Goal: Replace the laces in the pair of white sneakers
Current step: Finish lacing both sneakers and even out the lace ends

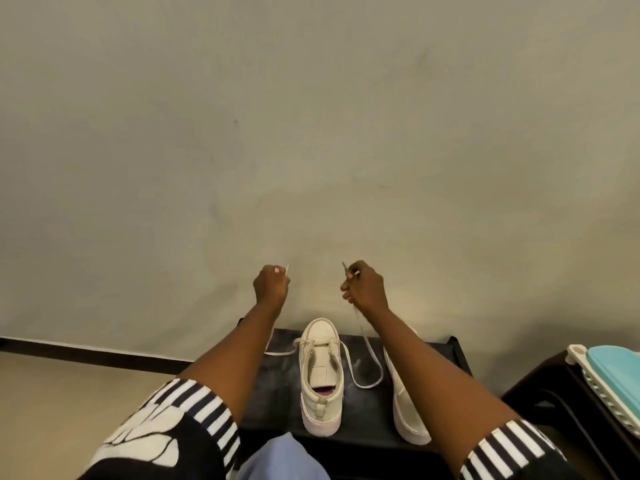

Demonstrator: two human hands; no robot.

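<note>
Seen from above, a seated person holds both arms out over a low black bench against a plain beige wall. The left hand and the right hand are raised level and apart. Each has its fingers curled, pinching one tip of a flat white shoelace.

Below and between the fingers, a white high-top canvas sneaker stands upright on the bench, toe pointing away. The lace seems to cross only its eyelets nearest the toe. The strand from the right fingers sags into a loose loop beside the shoe. The strand from the left fingers is mostly hidden behind the forearm. A second white sneaker lies below the right fingers, partly covered by that arm.

The step looks like evening the two ends. Pulling harder on one side could drag the lace out of the eyelets or leave the ends unequal. The slack loop could twist, so the lace would not lie flat. A sharp tug could tip the unheld shoe.
</note>
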